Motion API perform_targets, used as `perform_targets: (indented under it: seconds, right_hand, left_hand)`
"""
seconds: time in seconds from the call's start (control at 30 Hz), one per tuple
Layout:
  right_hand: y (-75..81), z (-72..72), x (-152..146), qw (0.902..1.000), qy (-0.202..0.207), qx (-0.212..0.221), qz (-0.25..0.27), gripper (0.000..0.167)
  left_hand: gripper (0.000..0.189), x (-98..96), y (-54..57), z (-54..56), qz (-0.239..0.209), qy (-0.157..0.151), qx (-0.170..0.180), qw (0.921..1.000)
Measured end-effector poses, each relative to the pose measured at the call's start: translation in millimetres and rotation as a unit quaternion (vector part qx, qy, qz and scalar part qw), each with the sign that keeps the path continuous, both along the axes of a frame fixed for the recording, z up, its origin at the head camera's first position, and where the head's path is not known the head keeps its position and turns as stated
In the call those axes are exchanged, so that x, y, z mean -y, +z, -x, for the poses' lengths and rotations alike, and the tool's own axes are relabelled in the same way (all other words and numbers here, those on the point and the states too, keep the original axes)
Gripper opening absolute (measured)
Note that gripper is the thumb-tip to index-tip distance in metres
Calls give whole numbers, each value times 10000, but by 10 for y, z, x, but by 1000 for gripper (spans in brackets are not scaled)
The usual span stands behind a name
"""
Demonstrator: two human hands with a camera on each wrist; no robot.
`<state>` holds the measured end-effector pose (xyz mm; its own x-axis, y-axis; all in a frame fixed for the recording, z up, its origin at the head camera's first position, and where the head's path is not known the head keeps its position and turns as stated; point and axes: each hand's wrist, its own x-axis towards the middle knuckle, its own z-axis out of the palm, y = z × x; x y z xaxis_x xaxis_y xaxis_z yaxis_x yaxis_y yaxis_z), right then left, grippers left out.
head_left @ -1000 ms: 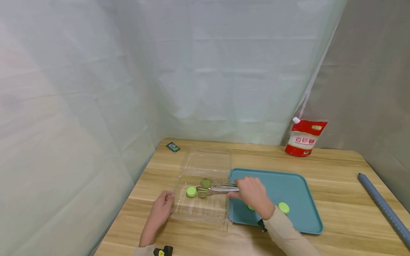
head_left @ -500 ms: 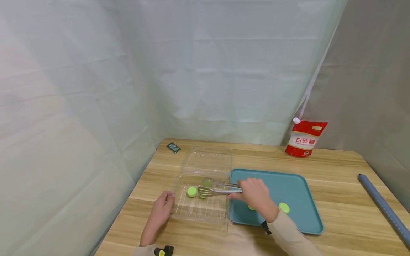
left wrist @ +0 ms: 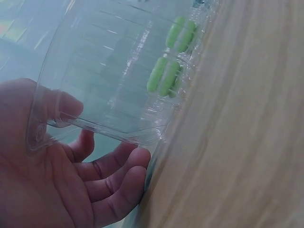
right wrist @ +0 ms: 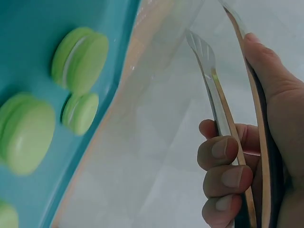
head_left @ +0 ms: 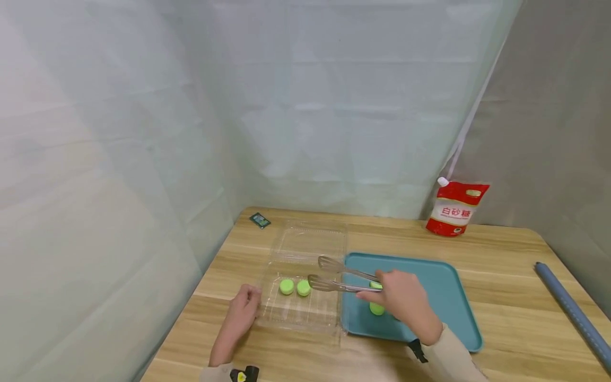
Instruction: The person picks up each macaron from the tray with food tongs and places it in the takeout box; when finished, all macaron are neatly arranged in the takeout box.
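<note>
My left hand grips the near-left rim of an opened clear plastic box; in the left wrist view the thumb hooks over the wall, with the fingers outside and below. Two green macarons sit side by side in the box. My right hand holds metal tongs above the box's right side. The tong arms stand spread, nothing between their tips. Under that hand lies a teal tray, where several more green macarons show in the right wrist view, some partly hidden by the hand in the head view.
A red-and-white pouch with a white cap stands at the back right. One small dark packet lies at the back left. A long blue-grey rod runs along the right edge. White cloth walls surround the wooden table.
The tongs have spread and let go of a macaron in the box. My right hand has drawn them rightward toward the tray. The left hand has stayed on the box rim.
</note>
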<state>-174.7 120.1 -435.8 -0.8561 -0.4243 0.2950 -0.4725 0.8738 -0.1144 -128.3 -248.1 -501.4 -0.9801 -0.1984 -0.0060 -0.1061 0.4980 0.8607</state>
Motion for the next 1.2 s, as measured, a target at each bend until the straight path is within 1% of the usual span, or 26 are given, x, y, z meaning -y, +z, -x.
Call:
perform_targets:
  seconds: [0.1, 0.27, 0.53, 0.67, 0.87, 1.03, 1.1, 1.2]
  right_hand:
    - [42, -36, -84, 9999, -102, 44, -9, 52]
    - [87, -91, -215, 9998, -175, -70, -16, 53]
    - [121, -134, -458, 9990, -426, -143, 88, 53]
    - [81, -126, -588, 9984, -479, -285, 127, 53]
    - [-47, -102, -725, 9984, -490, -265, 121, 55]
    - [-131, -116, -825, 9977, -671, -19, 93, 54]
    - [-143, -126, -861, 9971, -751, 92, 103, 55]
    - [-140, -138, -908, 9960, -848, 246, 100, 56]
  left_hand:
    - [22, 5, 6, -1, -33, 6, 0, 10000]
    - [21, 9, 29, 7, -11, 2, -41, 10000]
    - [31, 39, 57, 17, -16, 68, -235, 9997]
    - [32, 49, 42, 24, -24, 110, -347, 9993]
    - [32, 42, 13, 4, -123, 200, -416, 9989]
    - [34, 25, -4, 7, -322, 200, -419, 9984]
    - [35, 21, -3, 16, -429, 211, -404, 9980]
    - [35, 17, 3, 28, -707, 240, -333, 9966]
